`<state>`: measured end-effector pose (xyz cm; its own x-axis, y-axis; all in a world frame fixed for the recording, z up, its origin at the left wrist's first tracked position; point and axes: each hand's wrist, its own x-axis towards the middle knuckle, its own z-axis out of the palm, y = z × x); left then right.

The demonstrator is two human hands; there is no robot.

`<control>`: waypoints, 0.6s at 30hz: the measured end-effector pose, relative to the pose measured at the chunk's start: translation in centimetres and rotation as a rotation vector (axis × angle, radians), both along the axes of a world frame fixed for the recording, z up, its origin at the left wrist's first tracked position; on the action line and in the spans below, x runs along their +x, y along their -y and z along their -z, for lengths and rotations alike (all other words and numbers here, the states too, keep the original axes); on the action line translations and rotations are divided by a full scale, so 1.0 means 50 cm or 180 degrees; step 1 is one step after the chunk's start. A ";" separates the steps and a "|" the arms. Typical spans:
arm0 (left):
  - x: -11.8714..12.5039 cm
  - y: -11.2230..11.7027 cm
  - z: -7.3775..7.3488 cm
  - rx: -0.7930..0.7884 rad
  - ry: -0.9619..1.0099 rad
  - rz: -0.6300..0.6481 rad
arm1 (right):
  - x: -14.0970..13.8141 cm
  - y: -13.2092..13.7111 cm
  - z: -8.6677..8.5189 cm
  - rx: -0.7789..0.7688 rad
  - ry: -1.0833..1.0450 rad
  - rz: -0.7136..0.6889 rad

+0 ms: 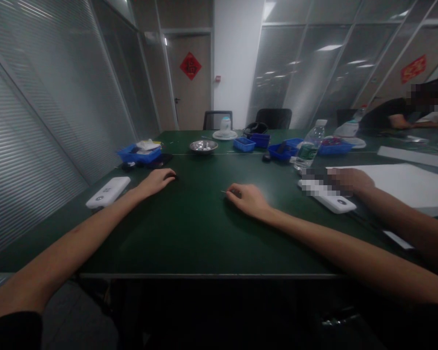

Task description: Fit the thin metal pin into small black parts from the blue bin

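A thin stick (223,192) juts from the right hand (247,198), whose grip pinches it between thumb and finger over the worktop (182,233). The left hand (157,181) is curled; I cannot tell whether its grip holds anything. Beyond stands a bowl (203,151). The step seems to be holding the stick; moving it would call for a steady pinch.

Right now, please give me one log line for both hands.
left hand: over green table, grip unclear; right hand: pinching thin pale object; metal bowl: beyond both hands
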<state>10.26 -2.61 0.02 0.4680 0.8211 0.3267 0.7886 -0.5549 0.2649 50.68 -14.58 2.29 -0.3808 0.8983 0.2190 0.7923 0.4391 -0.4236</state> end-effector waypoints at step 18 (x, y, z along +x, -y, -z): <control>-0.206 -0.087 0.003 -0.0671 0.0886 -0.1458 | -0.001 0.004 -0.002 0.0084 0.0140 -0.0077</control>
<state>-0.03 1.75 -0.15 -0.0308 0.9805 0.1940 0.8208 -0.0860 0.5648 50.63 -14.79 2.40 -0.4122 0.8828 0.2251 0.7988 0.4690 -0.3767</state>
